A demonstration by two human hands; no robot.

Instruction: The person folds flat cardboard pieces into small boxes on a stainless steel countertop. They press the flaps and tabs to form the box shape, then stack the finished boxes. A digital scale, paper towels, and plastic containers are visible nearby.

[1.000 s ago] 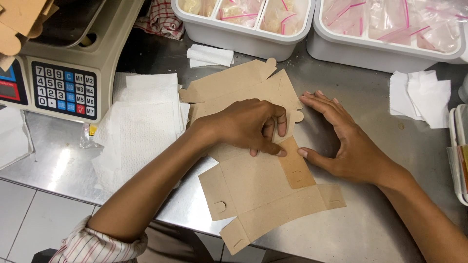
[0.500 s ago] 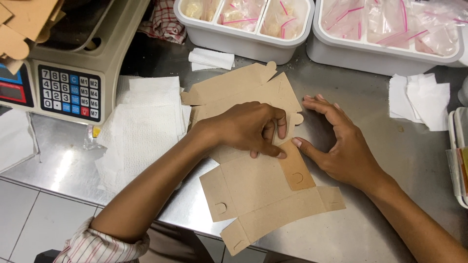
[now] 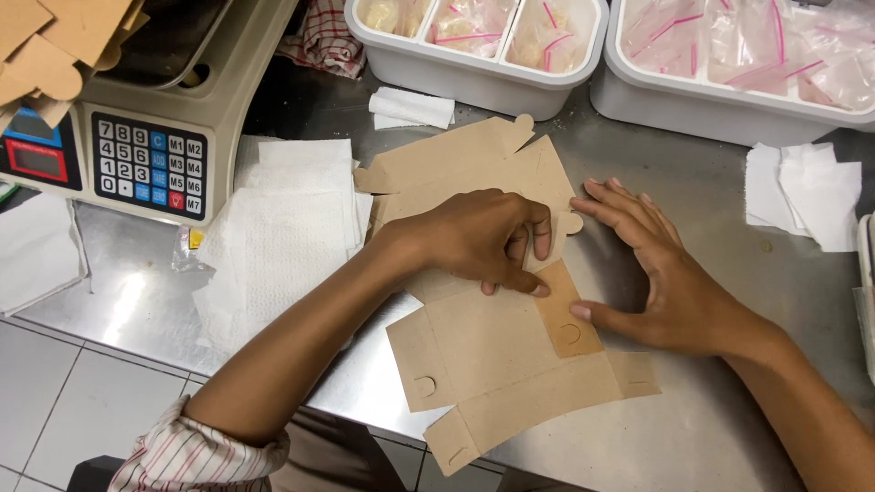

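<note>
**Two hands pressing a flat cardboard box blank**

Little changed since half a second ago: same flat brown cardboard box blank point(image 3: 497, 337) on the steel tabletop point(image 3: 729, 428), same pose of both hands. Right thumb now lower along the narrow side flap point(image 3: 567, 321), beside its half-moon slit rather than up near the fold. Left fingers barely shifted, still bunched on the crease.

Partly hidden or hard to read: middle of the blank covered by the left hand point(image 3: 478, 239); near corner tabs hanging past the tabletop edge. Right forearm cut off at the lower right corner, left arm running out at the bottom by a striped sleeve point(image 3: 196, 456). Scale point(image 3: 146, 155) cropped at the left and top, with loose brown card pieces point(image 3: 55, 46) stacked on it. Contents of the pink-zip plastic bags point(image 3: 766, 50) in the white tubs point(image 3: 474, 77) too blurred to identify.

Left hand curled, knuckles raised, fingertips pushed down on the blank where the side flap meets the main panel; nothing clasped. Right hand point(image 3: 670, 278) spread open and nearly flat, palm on the tabletop just beside the blank, fingers pointing away toward the tubs, thumb tip touching the outer edge of the side flap. Neither hand wrapped around anything.

Blank lying flat near the front edge of the tabletop, between white paper napkins point(image 3: 278, 232) on the left and more folded napkins point(image 3: 807, 191) well apart on the right.
</note>
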